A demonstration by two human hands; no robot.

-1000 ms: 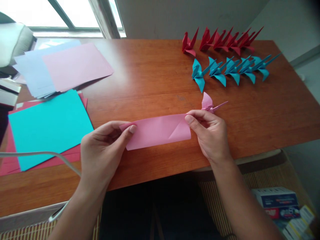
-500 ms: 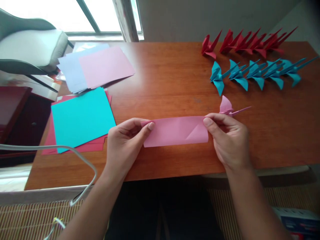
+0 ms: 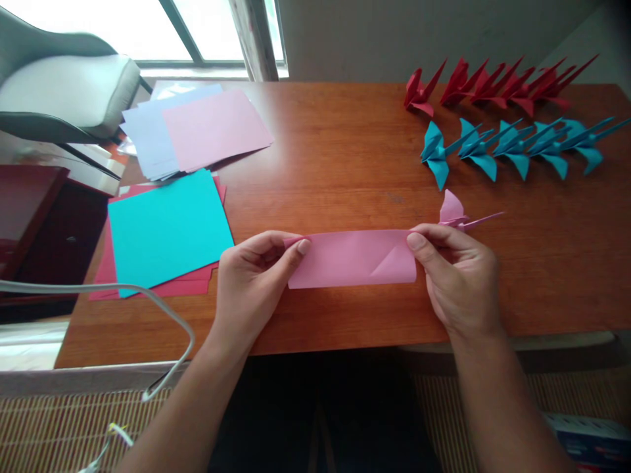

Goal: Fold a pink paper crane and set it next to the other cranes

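A pink sheet of paper (image 3: 352,259), folded into a long strip, is stretched between my two hands above the table's front part. My left hand (image 3: 259,276) pinches its upper left corner between thumb and fingers. At the upper right corner, my right hand (image 3: 458,279) pinches it the same way. A diagonal crease shows on the strip's right half. Just behind my right hand sits a pink paper crane (image 3: 452,210), partly hidden by the fingers.
Red paper cranes (image 3: 419,92) and blue paper cranes (image 3: 435,154) stand in rows at the back right. To the left lie a turquoise sheet (image 3: 170,230) over red sheets, and a pale pink sheet (image 3: 217,128) on lilac ones. A white cable (image 3: 167,312) crosses the table's left front edge.
The whole view has shifted slightly, so everything appears a little further right. Both hands keep the same pinch on the pink paper, which looks unchanged.
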